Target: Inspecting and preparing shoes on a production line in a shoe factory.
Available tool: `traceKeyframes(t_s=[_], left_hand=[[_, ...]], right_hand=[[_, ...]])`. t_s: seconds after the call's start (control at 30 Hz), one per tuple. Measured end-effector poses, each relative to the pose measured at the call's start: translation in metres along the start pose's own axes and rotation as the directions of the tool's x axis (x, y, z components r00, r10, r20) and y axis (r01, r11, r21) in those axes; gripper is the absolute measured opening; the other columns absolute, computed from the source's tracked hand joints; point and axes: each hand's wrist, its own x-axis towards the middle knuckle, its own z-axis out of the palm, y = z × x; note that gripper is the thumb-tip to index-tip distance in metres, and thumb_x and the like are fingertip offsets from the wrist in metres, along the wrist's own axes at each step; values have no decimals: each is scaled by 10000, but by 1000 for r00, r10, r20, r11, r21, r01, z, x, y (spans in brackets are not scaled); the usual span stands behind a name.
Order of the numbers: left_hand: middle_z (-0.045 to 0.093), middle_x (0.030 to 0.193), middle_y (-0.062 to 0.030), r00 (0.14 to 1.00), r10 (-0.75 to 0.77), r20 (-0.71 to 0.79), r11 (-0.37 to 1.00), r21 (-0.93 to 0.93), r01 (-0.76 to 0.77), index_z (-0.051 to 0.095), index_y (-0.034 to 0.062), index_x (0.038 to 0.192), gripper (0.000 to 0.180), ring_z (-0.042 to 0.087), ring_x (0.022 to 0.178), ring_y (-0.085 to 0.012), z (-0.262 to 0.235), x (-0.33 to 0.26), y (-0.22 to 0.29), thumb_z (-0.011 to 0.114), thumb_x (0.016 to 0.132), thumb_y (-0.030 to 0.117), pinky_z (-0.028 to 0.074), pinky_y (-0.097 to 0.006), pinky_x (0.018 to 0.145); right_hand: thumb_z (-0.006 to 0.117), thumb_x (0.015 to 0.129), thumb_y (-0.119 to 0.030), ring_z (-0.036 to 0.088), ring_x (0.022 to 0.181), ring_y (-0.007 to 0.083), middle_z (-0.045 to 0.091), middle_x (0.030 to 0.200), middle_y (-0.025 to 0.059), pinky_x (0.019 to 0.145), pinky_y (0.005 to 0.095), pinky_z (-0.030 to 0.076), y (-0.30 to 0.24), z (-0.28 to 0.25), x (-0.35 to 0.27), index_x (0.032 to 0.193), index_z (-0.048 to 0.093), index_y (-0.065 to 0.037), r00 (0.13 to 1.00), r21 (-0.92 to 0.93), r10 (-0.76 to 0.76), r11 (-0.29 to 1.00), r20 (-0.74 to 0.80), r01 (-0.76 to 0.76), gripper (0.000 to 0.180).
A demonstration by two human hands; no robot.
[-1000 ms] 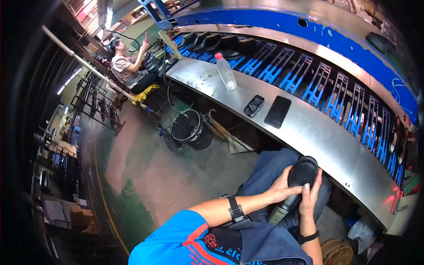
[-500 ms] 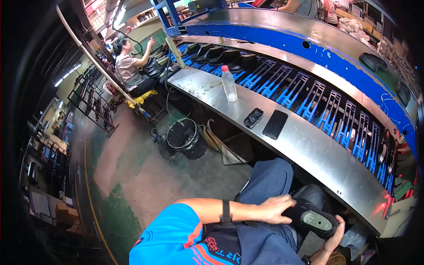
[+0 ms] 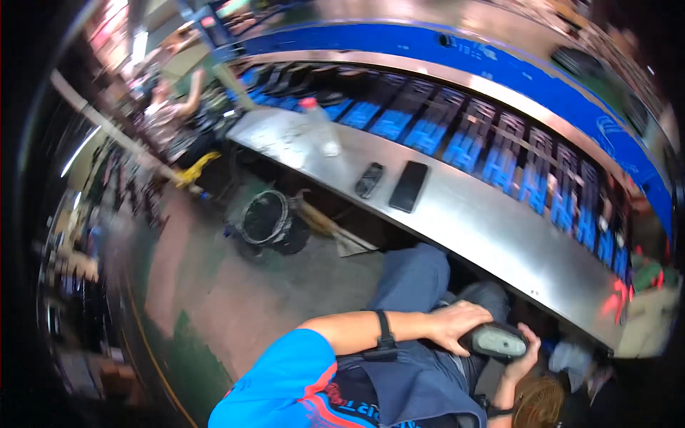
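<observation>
Over my lap I hold a black shoe (image 3: 499, 342), its oval grey-green face turned up with a small dark hole in it. My left hand (image 3: 457, 322) is closed on one end of it, thumb underneath and fingers across the top. The other end rests in the grip of my right hand (image 3: 526, 351), whose fingers curl round its edge. Motion blur hides finer detail of the shoe.
A steel ledge (image 3: 485, 228) runs ahead, carrying a phone (image 3: 409, 187), a small black object (image 3: 369, 180) and a clear bottle (image 3: 322, 132). Beyond is a conveyor with blue racks (image 3: 457, 148) and dark shoes. A bucket (image 3: 265, 220) stands at left; a person (image 3: 168, 118) sits farther back.
The view has swung, shifting the ledge and its items leftward. Both hands keep the shoe; it has tilted, and my left hand now sits farther over its end.
</observation>
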Motion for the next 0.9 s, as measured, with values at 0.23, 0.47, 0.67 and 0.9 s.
traceKeyframes(t_s=[0.23,0.47,0.67,0.9], left_hand=[[550,1371,-214,868,-424,257,854,-207,478,431,-25,1407,933,538,1287,-287,-34,40,-6,869,699,395,413,-405,1085],[613,1206,-105,698,-708,108,383,-771,509,487,-56,1365,691,580,1096,-203,-83,123,-81,725,879,374,458,-342,982],[669,1065,-124,562,-783,-266,535,-749,390,580,-41,1216,548,642,960,-203,-193,237,-186,752,878,354,524,-367,848],[659,1178,-214,945,-31,-326,471,829,301,629,43,1233,423,586,1162,-391,-228,323,-354,528,988,373,448,-458,1022]], right_hand=[[236,1081,-502,588,1128,242,632,1245,150,1023,363,427,-30,8,59,1299,589,31,940,216,332,914,85,-342,676],[470,1054,-358,686,961,220,624,1252,165,796,305,510,-27,-16,181,1381,494,19,909,74,352,924,221,-376,499],[646,953,-304,685,963,254,650,1201,180,826,343,537,61,-68,370,1301,558,25,991,-577,78,807,-111,-128,487],[695,825,-478,416,1337,427,452,1446,274,1102,523,363,160,-119,560,1328,576,-35,996,-928,-88,368,32,62,681]])
